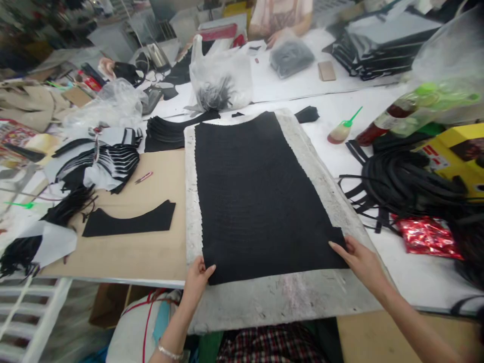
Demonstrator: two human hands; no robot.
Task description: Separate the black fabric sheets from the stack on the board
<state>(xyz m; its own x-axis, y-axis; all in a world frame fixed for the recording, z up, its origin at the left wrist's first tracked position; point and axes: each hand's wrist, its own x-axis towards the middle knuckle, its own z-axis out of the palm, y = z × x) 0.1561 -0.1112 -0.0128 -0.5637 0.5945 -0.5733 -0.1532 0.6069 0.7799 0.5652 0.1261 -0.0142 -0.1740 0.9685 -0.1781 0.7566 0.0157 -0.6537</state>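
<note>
A black sheet (253, 201) lies flat on a grey board (287, 300), directly before the wearer, its ragged left edge running up the board and its far edge curving inward. The left hand (197, 280) has its grip on the sheet's near left corner, thumb on top; the right hand (359, 259) has its grip on the right edge near the other close corner, thumb likewise on the cloth. The board rests on the white surface (325, 108). Left of it, on a tan panel (132, 259), lie a curved black piece (128, 222) and, farther back, small snips (144, 177). A stack of black pieces (166, 133) sits by the board's far left corner, with a clear bag (219, 83) behind. To the right stand a small green-tipped bottle (339, 132) and, just beside it, a leaning bottle of dark red liquid (389, 118); nearer are coiled black strips (401, 174), a yellow box (463, 151) and a shiny red packet (427, 237). Across the surface, a person (282, 17) sits near a grey bundle (291, 55).
</note>
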